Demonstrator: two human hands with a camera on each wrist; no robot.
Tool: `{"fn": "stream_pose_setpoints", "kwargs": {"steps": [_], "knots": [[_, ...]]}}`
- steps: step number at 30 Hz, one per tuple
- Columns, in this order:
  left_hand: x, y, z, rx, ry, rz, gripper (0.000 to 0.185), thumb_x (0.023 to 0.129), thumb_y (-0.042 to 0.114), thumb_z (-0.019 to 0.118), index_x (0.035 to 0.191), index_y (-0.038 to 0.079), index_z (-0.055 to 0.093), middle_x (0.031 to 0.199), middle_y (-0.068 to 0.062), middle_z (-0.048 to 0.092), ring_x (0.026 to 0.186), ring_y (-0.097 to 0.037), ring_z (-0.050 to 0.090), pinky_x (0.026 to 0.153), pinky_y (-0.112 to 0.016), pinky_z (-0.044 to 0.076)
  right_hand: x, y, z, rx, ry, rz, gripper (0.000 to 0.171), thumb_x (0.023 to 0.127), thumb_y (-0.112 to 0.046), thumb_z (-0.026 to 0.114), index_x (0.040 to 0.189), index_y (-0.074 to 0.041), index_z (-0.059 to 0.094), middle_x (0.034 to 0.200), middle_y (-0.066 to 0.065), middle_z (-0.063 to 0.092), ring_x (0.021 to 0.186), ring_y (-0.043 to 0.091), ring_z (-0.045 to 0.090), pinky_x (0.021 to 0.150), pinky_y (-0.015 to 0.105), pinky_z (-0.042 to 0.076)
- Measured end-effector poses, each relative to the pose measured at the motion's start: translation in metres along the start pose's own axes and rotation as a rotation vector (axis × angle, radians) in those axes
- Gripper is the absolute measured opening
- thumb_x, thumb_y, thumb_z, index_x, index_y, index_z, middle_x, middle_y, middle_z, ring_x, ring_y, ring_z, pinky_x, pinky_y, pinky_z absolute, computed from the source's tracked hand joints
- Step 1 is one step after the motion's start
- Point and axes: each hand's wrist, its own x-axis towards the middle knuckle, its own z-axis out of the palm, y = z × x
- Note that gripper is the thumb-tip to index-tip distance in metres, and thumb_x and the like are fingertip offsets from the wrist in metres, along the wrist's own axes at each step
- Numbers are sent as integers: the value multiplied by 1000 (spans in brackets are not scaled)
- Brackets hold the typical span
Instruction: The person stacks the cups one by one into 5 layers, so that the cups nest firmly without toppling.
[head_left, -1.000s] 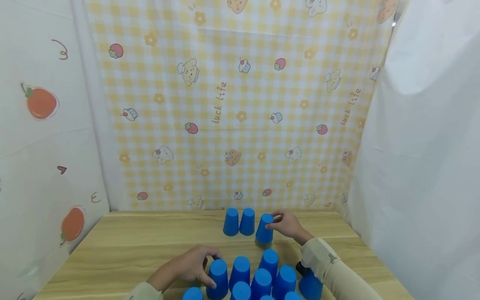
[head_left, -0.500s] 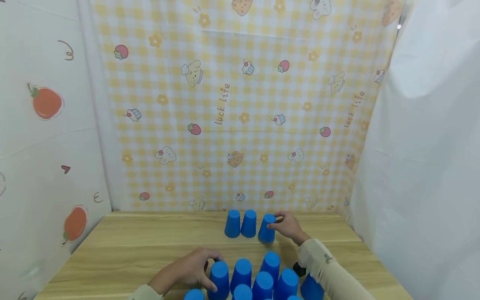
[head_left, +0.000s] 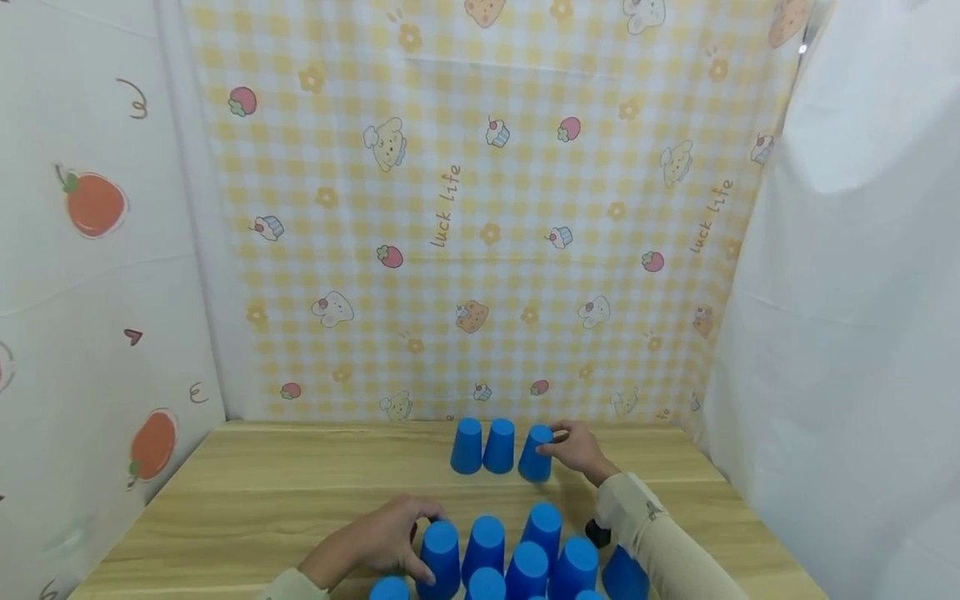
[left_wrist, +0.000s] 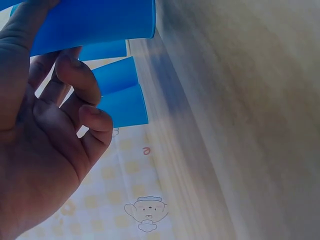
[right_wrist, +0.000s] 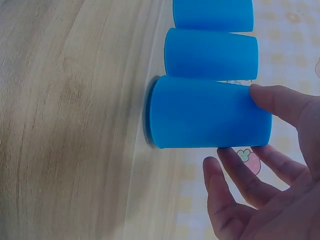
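Cups (head_left: 484, 542), blue and mouth-down, crowd the near side of the table (head_left: 300, 479) in the head view, where the left hand (head_left: 390, 535) grips one, the near cup (head_left: 438, 562), at its four o'clock. Well apart, at its two o'clock, the right hand (head_left: 579, 450) pinches the far cup (head_left: 535, 458), which sits at that hand's nine, long axis upright; the standing pair (head_left: 498, 447), a narrow gap away at the cup's nine, is nearer this hand. The left wrist view has the near cup's mouth facing three. From the right wrist, the far cup's mouth faces nine, the pair at twelve; whether it touches wood, I can't tell.
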Motion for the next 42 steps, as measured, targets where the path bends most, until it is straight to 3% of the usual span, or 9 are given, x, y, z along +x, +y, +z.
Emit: {"fn": "stream_pose_setpoints", "kwargs": {"steps": [9, 22, 42], "knots": [[1, -2, 0, -26, -18, 17, 37, 74, 20, 87, 105, 26, 68, 99, 16, 66, 86, -8, 60, 71, -24, 50, 5, 2, 0, -1, -2, -8, 39, 80, -10, 81, 114, 2, 65, 106, 15, 68, 99, 31, 65, 76, 43, 57], [-2, -1, 2, -45, -18, -15, 38, 74, 17, 87, 106, 26, 67, 101, 15, 66, 94, -8, 60, 78, -30, 52, 10, 1, 4, -25, -15, -19, 34, 80, -10, 81, 109, 1, 68, 102, 12, 69, 95, 27, 66, 74, 43, 57], [0, -7, 2, -43, -32, 33, 38, 76, 22, 87, 108, 26, 67, 105, 16, 66, 102, -5, 61, 84, -33, 55, 16, 1, 3, -29, -19, -11, 37, 81, -9, 81, 113, 3, 67, 105, 16, 69, 97, 31, 66, 70, 42, 57]]}}
